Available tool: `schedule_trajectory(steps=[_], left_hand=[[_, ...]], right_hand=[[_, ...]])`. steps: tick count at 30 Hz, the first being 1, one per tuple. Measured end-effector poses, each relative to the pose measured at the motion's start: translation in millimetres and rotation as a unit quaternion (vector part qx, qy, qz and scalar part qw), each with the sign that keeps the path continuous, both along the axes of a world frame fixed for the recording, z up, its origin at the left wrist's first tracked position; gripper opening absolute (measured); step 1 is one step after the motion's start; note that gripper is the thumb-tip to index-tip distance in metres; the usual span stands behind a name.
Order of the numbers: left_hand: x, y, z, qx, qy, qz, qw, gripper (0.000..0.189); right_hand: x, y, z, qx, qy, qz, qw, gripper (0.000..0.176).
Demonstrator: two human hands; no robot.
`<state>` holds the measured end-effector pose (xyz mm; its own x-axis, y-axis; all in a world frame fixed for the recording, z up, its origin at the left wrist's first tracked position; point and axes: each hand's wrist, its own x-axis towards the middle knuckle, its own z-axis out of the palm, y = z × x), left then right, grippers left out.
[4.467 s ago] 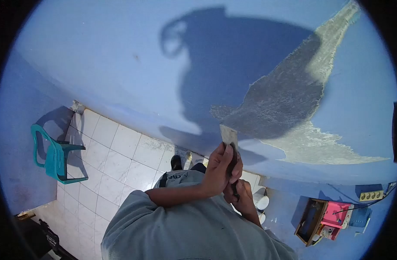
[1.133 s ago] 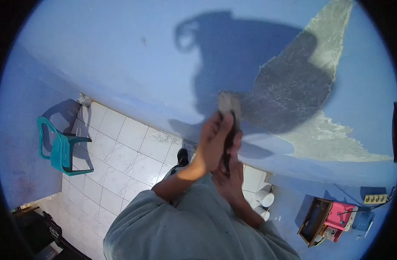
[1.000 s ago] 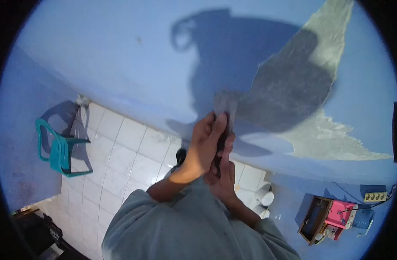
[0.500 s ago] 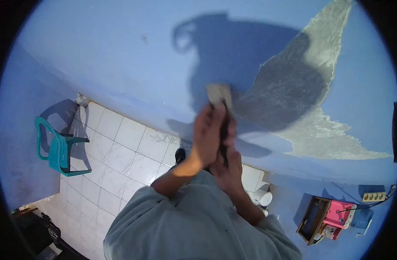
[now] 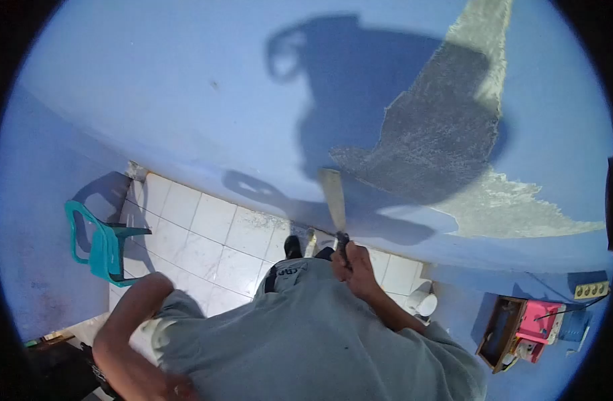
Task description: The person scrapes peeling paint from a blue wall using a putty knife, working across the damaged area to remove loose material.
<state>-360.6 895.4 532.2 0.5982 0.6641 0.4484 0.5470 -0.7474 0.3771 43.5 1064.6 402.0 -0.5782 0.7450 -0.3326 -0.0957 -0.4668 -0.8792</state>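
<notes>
My right hand (image 5: 356,267) is wrapped round the dark handle of a scraper (image 5: 334,197). Its pale flat blade points up toward the blue wall (image 5: 186,100), just below the left tip of a bare grey patch (image 5: 433,127) with ragged paint edges. Whether the blade touches the wall, I cannot tell. My left arm is bent out to the side, and my left hand (image 5: 179,387) is a blur at the bottom edge by my grey shirt, its fingers not distinguishable.
A green plastic chair (image 5: 106,250) stands at the left on white floor tiles (image 5: 213,220). At the right are a white bucket (image 5: 425,303), a wooden box (image 5: 500,334), a pink container (image 5: 539,321) and a power strip (image 5: 591,290). Shadows fall across the wall.
My left hand has come off the scraper and swung down to the lower left. My right hand and the scraper have moved lower, away from the earlier blade position.
</notes>
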Motion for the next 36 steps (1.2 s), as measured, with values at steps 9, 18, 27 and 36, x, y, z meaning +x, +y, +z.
schedule_trajectory(steps=[9,18,27,36], left_hand=[[24.1,-56.8,31.3,0.123,-0.182,-0.277,0.935,0.01],[230.6,89.9,21.9,0.264,-0.353,-0.29,0.849,0.028],[284.7,184.1,-95.3,-0.005,-0.544,0.277,0.792,0.038],[279.7,190.1,-81.0,-0.444,-0.615,0.032,0.651,0.037]], right_hand=[[16.9,11.4,10.0,0.033,-0.049,0.047,0.997,0.043],[-15.8,17.9,-7.5,0.103,0.018,0.016,0.994,0.048],[-12.6,4.4,43.3,0.19,-0.049,-0.076,0.978,0.022],[0.1,10.0,33.0,-0.1,0.316,0.108,0.937,0.038]])
